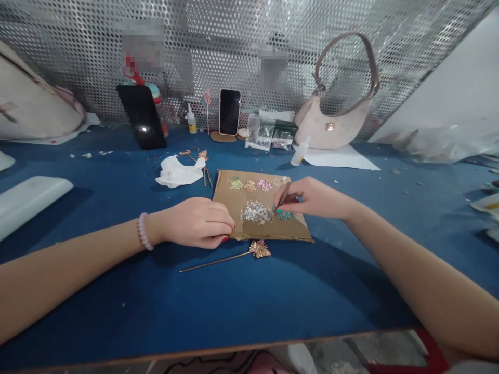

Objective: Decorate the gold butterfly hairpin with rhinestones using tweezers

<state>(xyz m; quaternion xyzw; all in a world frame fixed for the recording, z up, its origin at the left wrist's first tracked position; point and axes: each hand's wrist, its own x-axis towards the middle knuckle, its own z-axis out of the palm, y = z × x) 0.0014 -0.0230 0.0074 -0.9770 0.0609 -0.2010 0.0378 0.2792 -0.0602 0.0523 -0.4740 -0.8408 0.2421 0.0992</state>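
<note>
My left hand point(200, 222), fingers curled together, grips the left front corner of a flat piece of cardboard point(237, 200). Dark tweezers point(285, 193) are pinched in my right hand point(302, 196), tips down near the small teal rhinestones point(284, 215) on the cardboard. Left of those lies a larger heap of silver rhinestones point(257, 212). Small green point(236, 183), gold point(250, 185) and pink rhinestones point(264, 185) form piles along the far side. In front of the cardboard a hairpin point(216, 261) with a gold butterfly ornament point(260, 249) lies on the table.
Behind the cardboard are white crumpled material point(180, 171), more metal hairpins point(205, 174), a glue bottle point(300, 151) and plastic packets point(259, 132). A phone point(230, 112), a black tablet-like slab point(142, 117) and a handbag point(335, 122) stand along the perforated back panel.
</note>
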